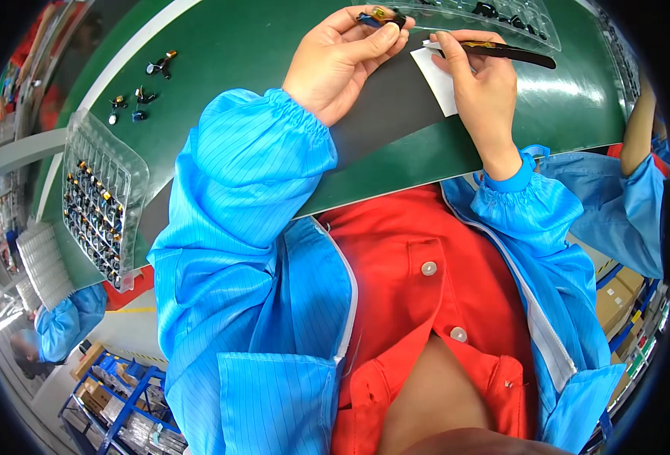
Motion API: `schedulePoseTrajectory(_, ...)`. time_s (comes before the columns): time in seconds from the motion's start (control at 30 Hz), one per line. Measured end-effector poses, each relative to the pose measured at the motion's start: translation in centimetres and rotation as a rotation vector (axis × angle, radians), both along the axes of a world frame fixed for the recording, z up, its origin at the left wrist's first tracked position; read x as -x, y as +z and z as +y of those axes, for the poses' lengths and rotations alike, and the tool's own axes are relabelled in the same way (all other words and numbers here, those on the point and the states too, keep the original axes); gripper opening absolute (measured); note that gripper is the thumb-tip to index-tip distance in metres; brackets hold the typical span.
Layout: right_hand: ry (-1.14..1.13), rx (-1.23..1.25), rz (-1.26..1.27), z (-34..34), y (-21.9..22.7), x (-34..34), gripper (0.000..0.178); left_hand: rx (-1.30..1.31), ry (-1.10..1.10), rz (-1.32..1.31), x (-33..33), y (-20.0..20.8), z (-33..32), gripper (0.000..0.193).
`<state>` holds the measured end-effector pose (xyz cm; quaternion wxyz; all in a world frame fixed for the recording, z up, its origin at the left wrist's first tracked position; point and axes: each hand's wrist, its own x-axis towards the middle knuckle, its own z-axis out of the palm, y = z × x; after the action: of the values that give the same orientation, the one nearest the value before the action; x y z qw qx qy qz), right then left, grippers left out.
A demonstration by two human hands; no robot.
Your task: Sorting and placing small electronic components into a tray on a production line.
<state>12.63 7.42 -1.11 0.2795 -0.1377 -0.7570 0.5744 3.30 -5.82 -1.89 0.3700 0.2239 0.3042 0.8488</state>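
Note:
Between the fingertips of my left hand point(342, 57) is a small black electronic part point(380, 17) with a gold-coloured area, raised above the green work surface. My right hand point(481, 95) grips a pair of black tweezers point(513, 53), their dark rear end pointing right. The tweezers' tips are hard to make out near my right fingertips. Under that hand lies a piece of white paper point(436, 80) on a dark grey mat point(380, 102). The two hands are apart, left of and right of the paper's upper end.
Several similar small parts point(139, 98) lie loose on the green table point(229, 45) at the left. A clear plastic tray point(134, 178) filled with such parts sits at the left edge. Another clear tray point(544, 30) holds black parts at the far side. A co-worker's arm point(638, 129) is at the right.

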Motion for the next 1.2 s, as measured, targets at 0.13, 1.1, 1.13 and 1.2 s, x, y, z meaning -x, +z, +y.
schedulePoseTrajectory(0.13,0.005,0.13,0.012,0.7,-0.4,0.1,0.018,0.326,0.17,-0.037,-1.0,0.7,0.1,0.023)
schedulePoseTrajectory(1.1,0.216,0.191,0.337,-1.4,1.1,-0.1,0.015,0.627,0.498,0.519,-2.3,1.0,0.3,0.024)
schedulePoseTrajectory(1.13,0.215,0.161,0.342,-1.5,1.2,-0.1,0.011,0.578,0.515,0.521,-2.2,0.8,0.4,0.024)
schedulePoseTrajectory(1.2,0.213,0.131,0.348,-1.4,1.2,-0.1,0.009,0.537,0.519,0.538,-2.1,0.3,0.5,0.024)
